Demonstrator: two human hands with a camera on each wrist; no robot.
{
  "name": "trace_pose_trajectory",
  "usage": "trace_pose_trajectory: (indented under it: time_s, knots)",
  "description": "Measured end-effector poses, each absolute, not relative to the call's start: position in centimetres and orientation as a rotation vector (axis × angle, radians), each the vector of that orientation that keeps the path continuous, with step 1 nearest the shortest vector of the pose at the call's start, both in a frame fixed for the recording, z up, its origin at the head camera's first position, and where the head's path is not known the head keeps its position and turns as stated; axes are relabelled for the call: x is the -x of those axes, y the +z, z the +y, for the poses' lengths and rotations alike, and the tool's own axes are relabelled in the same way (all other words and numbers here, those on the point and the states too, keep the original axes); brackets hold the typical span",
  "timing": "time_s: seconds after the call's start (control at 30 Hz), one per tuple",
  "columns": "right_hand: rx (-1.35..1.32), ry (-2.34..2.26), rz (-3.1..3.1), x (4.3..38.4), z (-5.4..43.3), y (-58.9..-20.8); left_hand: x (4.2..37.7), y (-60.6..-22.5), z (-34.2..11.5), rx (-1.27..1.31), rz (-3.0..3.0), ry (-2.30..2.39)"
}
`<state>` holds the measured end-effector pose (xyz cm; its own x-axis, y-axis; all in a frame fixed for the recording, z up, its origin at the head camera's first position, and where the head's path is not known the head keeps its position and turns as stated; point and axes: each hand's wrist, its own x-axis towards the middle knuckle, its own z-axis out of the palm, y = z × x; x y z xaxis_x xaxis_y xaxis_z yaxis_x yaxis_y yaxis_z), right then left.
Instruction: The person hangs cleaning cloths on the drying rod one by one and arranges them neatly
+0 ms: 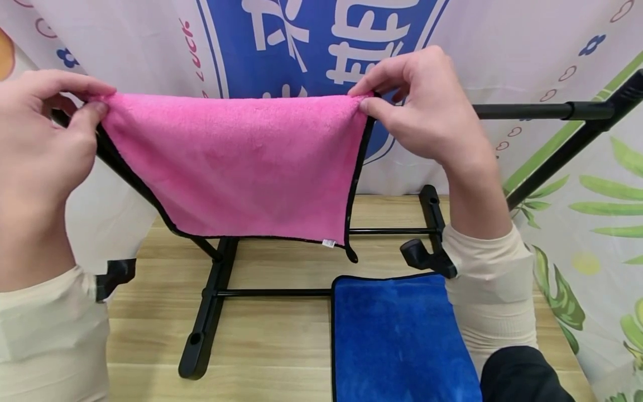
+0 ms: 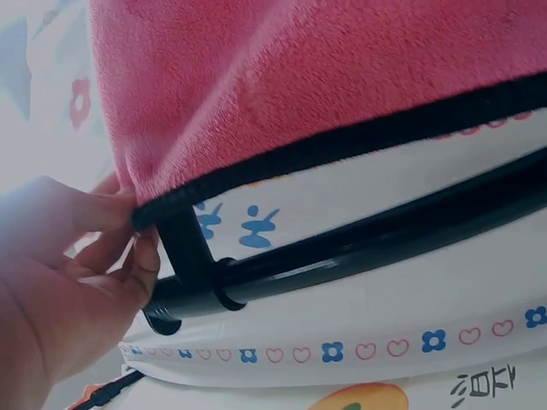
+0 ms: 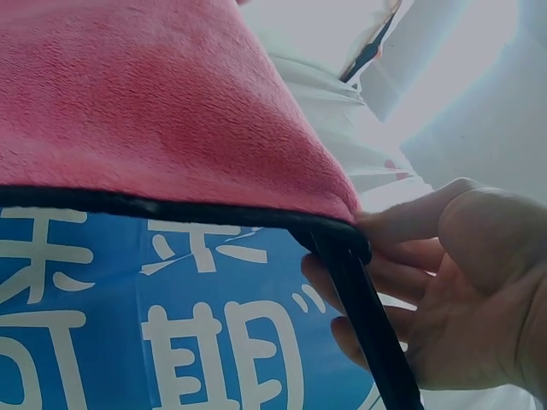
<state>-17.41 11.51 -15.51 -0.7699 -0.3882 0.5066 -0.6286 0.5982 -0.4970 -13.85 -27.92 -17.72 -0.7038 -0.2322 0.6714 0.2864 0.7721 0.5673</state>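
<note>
A pink plush towel [image 1: 241, 167] with black edging hangs spread in the head view, its lower edge loose with a small white tag [image 1: 329, 243]. My left hand [image 1: 42, 128] pinches its upper left corner between thumb and fingers. At the upper right corner, my right hand [image 1: 427, 106] pinches the towel the same way. The top bar [image 1: 527, 111] of a black rack runs behind the towel; whether the cloth rests on it I cannot tell. In the right wrist view, fingers lie around a black bar [image 3: 367, 333] beneath the towel corner.
A blue towel [image 1: 397, 340] with black edging lies on the wooden table [image 1: 271, 340], partly under my right forearm. The rack's left foot [image 1: 208, 318], right foot [image 1: 431, 209] and lower crossbar [image 1: 281, 292] stand there. A printed curtain [image 1: 140, 44] hangs behind.
</note>
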Motion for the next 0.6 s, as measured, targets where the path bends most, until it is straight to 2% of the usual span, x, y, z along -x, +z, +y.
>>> trace_pose_trajectory:
  time_s: [0.27,0.6]
  knots:
    - [-0.701,0.907,-2.415,17.6,10.8,-15.6,14.1,-17.0,-27.0,-0.101,-2.195,-0.907]
    - [-0.633,0.853,-2.331,17.5,10.5,-16.3,14.3,-17.6,-27.1,0.099,-2.135,-0.696]
